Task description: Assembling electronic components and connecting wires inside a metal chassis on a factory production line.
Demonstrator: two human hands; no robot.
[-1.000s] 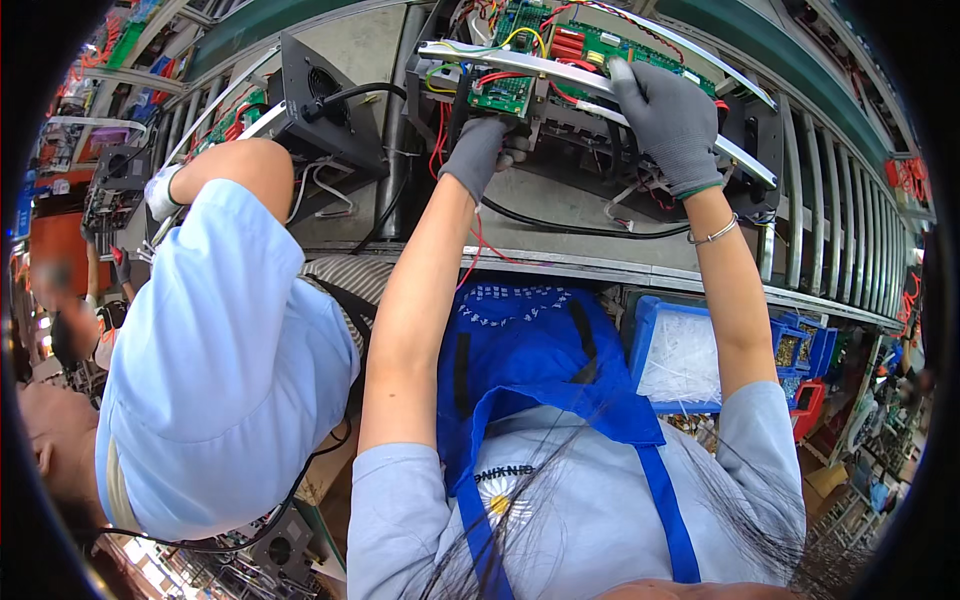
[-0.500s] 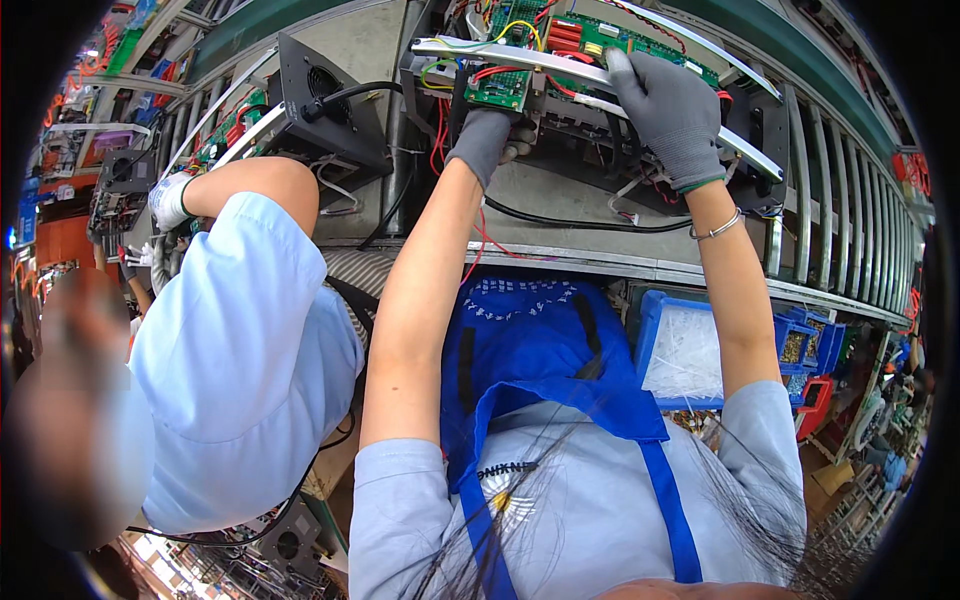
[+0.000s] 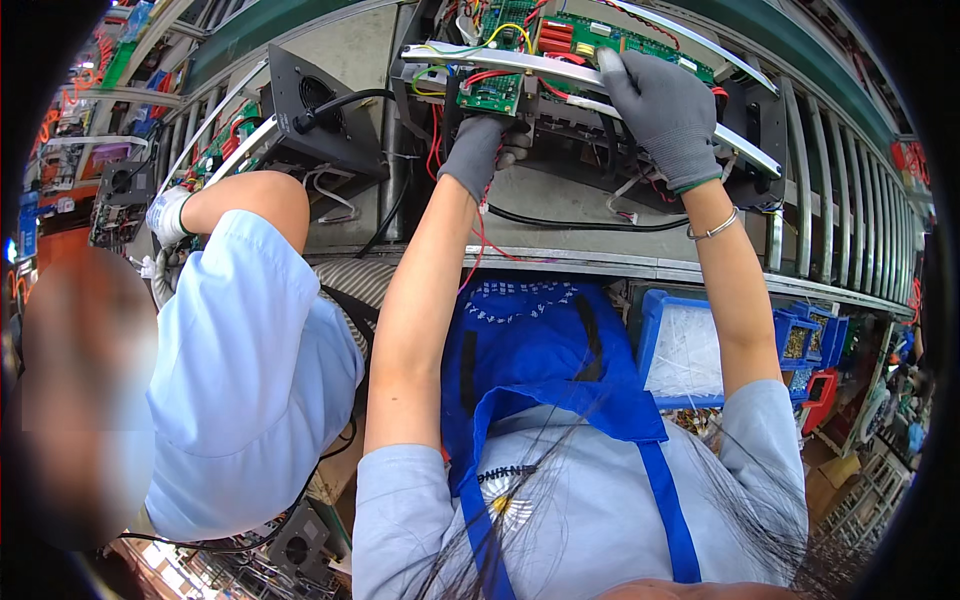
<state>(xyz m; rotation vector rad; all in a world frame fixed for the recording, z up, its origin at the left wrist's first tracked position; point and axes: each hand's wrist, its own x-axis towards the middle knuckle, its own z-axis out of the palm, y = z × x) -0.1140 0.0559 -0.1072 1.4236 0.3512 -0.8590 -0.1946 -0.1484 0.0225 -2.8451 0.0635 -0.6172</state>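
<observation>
A black metal chassis [image 3: 590, 132] with green circuit boards and silver rails lies at the top of the head view. My right hand [image 3: 660, 115], in a grey glove, grips the front silver rail [image 3: 745, 150], its thumb over the far side. My left hand [image 3: 478, 155], also gloved, is curled just below a small green circuit board [image 3: 490, 95] at the chassis's left end. Thin red wires [image 3: 477, 240] trail down beside its fingers. What those fingers hold is hidden. Yellow, green and red wires run above the small board.
Left of me, a co-worker in a light blue shirt [image 3: 225, 350] reaches toward another black chassis with a fan [image 3: 325, 115]. A black cable [image 3: 590, 226] lies along the bench. Metal rollers [image 3: 850, 200] extend right. Blue bins [image 3: 655, 345] and a red container [image 3: 820, 400] are below right.
My left hand has moved slightly down and left, and more of its curled fingers shows. The chassis has shifted slightly left with my right hand still on the rail. The co-worker's arm has lowered slightly.
</observation>
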